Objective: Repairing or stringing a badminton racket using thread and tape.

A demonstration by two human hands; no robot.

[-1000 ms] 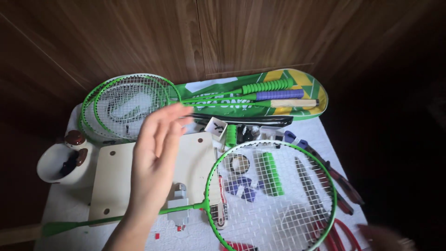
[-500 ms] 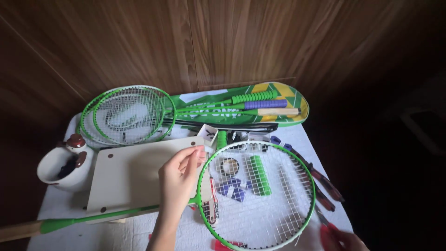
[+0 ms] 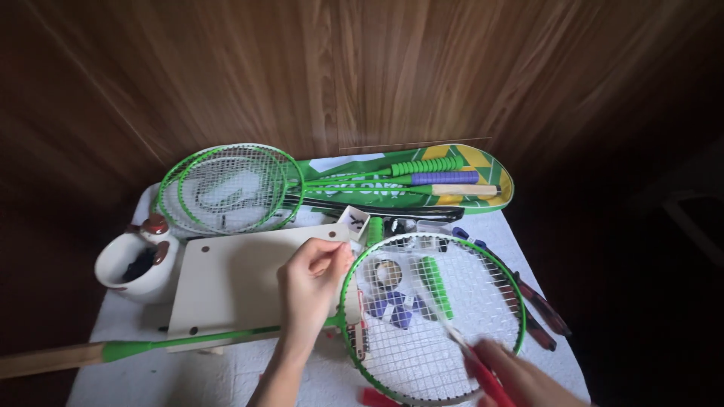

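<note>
A green badminton racket [image 3: 430, 316] lies flat on the white table, its strung head at the right and its shaft and wooden handle [image 3: 45, 360] running left. My left hand [image 3: 311, 290] rests on the left rim of that head, fingers curled with the fingertips pinched near the frame. My right hand [image 3: 520, 377] is at the bottom right, blurred, gripping a thin red-handled tool [image 3: 471, 358] whose tip lies over the strings. Under the strings I see small purple and green pieces.
Several more green rackets [image 3: 226, 188] lie stacked at the back on a green and yellow cover [image 3: 467, 181]. A cream board [image 3: 241, 275] lies left of the head. A white cup [image 3: 136, 264] stands at the left edge. Red-handled tools [image 3: 539, 309] lie at the right.
My left hand came down from mid-air onto the racket head's left rim. My right hand has come into view at the bottom right with the red tool over the strings.
</note>
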